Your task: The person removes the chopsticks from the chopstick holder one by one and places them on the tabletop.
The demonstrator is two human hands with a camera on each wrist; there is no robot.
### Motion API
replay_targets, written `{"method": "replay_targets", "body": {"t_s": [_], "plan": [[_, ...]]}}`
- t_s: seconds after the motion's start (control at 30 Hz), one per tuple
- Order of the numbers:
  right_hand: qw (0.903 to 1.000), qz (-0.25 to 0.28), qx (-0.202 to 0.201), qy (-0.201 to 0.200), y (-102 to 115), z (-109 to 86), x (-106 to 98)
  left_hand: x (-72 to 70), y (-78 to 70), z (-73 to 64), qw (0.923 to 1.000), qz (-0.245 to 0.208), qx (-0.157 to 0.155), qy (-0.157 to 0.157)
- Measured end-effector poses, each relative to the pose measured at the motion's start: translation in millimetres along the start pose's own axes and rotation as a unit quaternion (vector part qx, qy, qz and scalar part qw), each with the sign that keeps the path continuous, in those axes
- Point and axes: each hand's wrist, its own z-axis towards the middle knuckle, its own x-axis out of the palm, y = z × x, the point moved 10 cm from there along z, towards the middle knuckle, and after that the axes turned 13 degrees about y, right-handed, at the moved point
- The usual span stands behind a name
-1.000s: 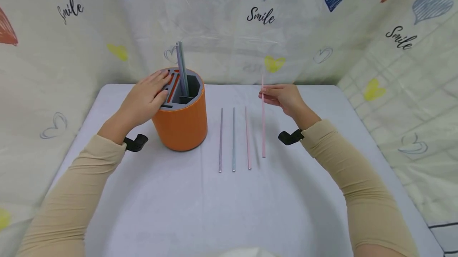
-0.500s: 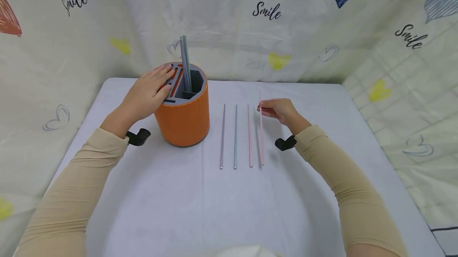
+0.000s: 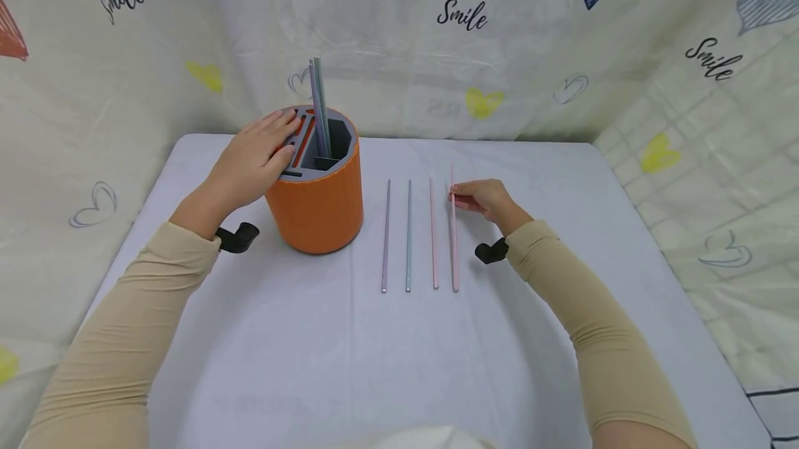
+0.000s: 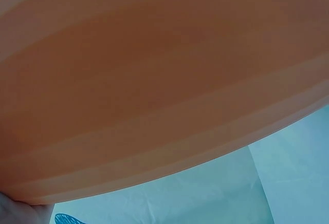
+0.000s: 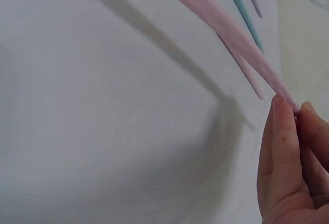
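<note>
A pale, creased backdrop [image 3: 387, 81] printed with scribbled hearts hangs behind the counter [image 3: 299, 366], whose smooth white covering could let light rods roll if nudged. Leftmost, the left grip [image 3: 252, 154], a bare hand, rests with fingers extended on the holder [image 3: 316, 216], clutching nothing visible. The holder stands toward the counter's far left corner: an orange, rounded drum with a grey slotted insert. Uneven pressure on that rim might tip it. Slim, straight, greyish sticks [image 3: 320, 105] lean in its open compartment and could rattle or tilt further if it is jolted.

To its right, roughly parallel and running toward the far edge, lie the purple stick [image 3: 385, 237], the blue stick [image 3: 408, 237] and the pink stick [image 3: 433, 237], thin with glinting near ends. Rightmost, the right grip [image 3: 490, 200] pinches the held pink stick [image 5: 221, 22] near its far end; whether the near end touches the counter is unclear. Held so far from its middle, it could pivot, swing into its neighbour or slip.
</note>
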Motion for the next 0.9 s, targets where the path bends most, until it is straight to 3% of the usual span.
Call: {"method": "replay_targets", "body": {"t_s": [0.33, 0.7, 0.83, 0.9], "plan": [[0.9997, -0.020, 0.003, -0.009, -7.3, 6.2, -1.2, 2.7, 1.4, 0.0, 0.9999, 0.007, -0.005, 0.009], [0.9980, -0.055, -0.001, -0.032, -1.6, 10.3, -5.4, -0.4, 2.2, 0.4, 0.9999, 0.005, -0.009, 0.003], [0.9925, -0.110, -0.019, -0.050, 0.6, 16.5, -11.1, -0.5, 1.3, -0.1, 1.0000, 0.002, -0.008, 0.001], [0.9791, -0.189, -0.036, -0.066, 7.1, 17.1, -13.5, -0.2, 0.9, -0.3, 1.0000, 0.000, -0.009, 0.003]]}}
